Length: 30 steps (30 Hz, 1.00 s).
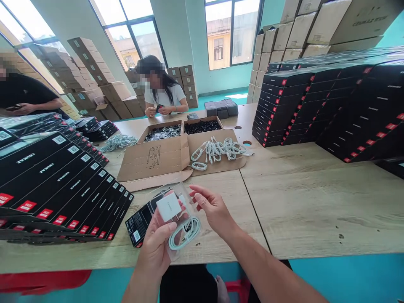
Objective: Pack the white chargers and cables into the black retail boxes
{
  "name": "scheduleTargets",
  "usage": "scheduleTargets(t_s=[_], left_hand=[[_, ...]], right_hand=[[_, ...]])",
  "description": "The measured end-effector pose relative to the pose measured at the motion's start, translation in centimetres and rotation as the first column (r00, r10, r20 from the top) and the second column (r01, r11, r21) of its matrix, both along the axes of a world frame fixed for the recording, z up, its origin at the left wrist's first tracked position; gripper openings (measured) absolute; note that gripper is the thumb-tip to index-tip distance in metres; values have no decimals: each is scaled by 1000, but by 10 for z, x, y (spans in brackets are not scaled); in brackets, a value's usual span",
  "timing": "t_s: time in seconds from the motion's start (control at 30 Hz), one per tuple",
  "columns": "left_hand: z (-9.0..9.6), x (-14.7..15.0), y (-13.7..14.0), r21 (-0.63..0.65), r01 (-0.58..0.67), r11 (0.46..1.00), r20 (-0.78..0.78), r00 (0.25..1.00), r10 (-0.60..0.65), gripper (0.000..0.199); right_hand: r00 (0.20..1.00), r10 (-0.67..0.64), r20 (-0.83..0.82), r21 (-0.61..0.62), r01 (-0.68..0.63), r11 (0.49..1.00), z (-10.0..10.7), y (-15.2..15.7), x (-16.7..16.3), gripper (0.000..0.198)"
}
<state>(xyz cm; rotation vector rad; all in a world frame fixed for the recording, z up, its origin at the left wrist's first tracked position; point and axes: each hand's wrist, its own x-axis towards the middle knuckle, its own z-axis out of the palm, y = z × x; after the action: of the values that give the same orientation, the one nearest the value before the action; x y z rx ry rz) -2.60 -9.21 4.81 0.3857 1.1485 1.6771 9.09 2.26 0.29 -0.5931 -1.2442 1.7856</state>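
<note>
A clear plastic tray (190, 207) is gripped by my left hand (155, 244), its thumb over the near side. Inside the tray sit a white charger plug (168, 207) and a coiled white cable (196, 235). At the tray's right edge is my right hand (215, 210), fingers slightly bent and apart, holding nothing I can see; whether the fingertips touch the tray, I cannot tell. Partly hidden behind the tray and my left hand, a black product box (138, 225) lies on the table.
Black boxes with red labels stand stacked at left (63, 181) and right (290, 109). Several coiled white cables (217, 149) lie on a cardboard flap ahead, before two open cartons (148, 129) of small parts. A person (166, 90) sits across; another person (28, 94) is far left.
</note>
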Motion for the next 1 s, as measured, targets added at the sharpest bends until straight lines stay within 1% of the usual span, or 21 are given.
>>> scheduleTargets(t_s=[0.07,0.2,0.33,0.47,0.53,0.67,0.8,0.9,1.0], left_hand=[[0,1,-3,-13,-25,1000,0,1000,25,74],[0,2,-9,-34,-29,999,-14,1000,28,76],[-3,1,-16,-50,-64,997,-43,997,62,75],[-8,0,-28,-87,-100,991,-38,995,97,77],[-9,0,-36,-118,-123,985,-39,992,119,77],[-8,0,-52,-197,-175,965,-88,983,160,77],[-4,4,-61,-222,-191,956,-101,980,172,81],[-5,8,-61,-223,-197,955,-104,979,177,84],[-11,10,-59,-212,-199,957,-101,978,181,90]], right_hand=[[1000,10,2,-11,-10,1000,1,-2,0,41],[999,35,16,-11,-34,999,0,-7,0,40],[999,44,23,-12,-44,999,-5,-13,0,37],[998,63,21,-26,-63,998,-12,-23,-1,34],[996,85,34,-46,-84,995,-16,-29,-3,33],[988,150,44,-80,-146,986,-25,-43,-5,34],[976,215,47,-96,-210,973,-29,-51,-7,34],[978,188,88,-53,-184,981,-25,-52,-11,34],[981,101,168,77,-115,990,-20,-51,-18,34]])
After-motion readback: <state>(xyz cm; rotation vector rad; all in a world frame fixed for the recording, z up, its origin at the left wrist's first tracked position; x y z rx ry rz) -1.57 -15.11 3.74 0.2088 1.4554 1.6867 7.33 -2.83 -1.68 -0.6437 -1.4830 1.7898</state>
